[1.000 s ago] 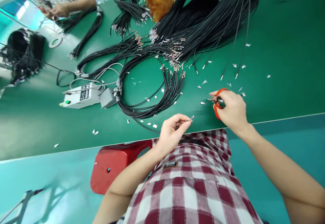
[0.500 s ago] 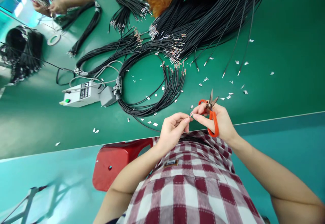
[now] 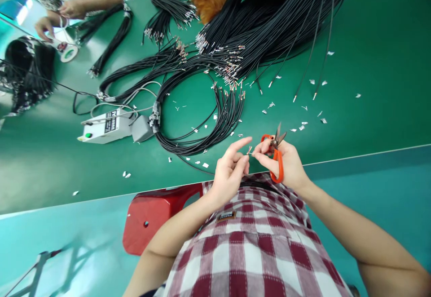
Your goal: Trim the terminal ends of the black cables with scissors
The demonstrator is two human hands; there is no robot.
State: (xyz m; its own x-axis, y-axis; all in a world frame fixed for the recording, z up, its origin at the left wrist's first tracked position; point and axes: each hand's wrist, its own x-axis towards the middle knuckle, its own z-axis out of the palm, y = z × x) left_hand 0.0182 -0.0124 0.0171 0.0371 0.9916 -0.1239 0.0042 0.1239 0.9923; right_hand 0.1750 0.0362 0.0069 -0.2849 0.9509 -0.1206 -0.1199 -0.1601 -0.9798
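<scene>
My left hand [image 3: 230,169] pinches a black cable close to its stripped end, with the index finger stretched out. Thin coloured wires [image 3: 249,150] stick up from that end between my two hands. Orange-handled scissors [image 3: 276,146] hang in my right hand [image 3: 286,160], their blades parted and pointing away from me. The thumb and forefinger of the same hand press together at the wire tips; what they pinch is too small to make out. Left of my hands, a looped bundle of black cables [image 3: 188,146] with bared ends lies on the green table [image 3: 380,54].
A large heap of black cables [image 3: 269,23] lies at the back. A white box with a green button [image 3: 106,128] stands to the left. White scraps [image 3: 302,127] litter the tabletop. A red stool [image 3: 148,220] is below the edge. Another person's hands [image 3: 72,9] work at the far left.
My left index finger has lifted off and straightened, and the coloured wires now show spread apart. My right hand has shifted slightly left. The other person's hand has moved to a white tape roll.
</scene>
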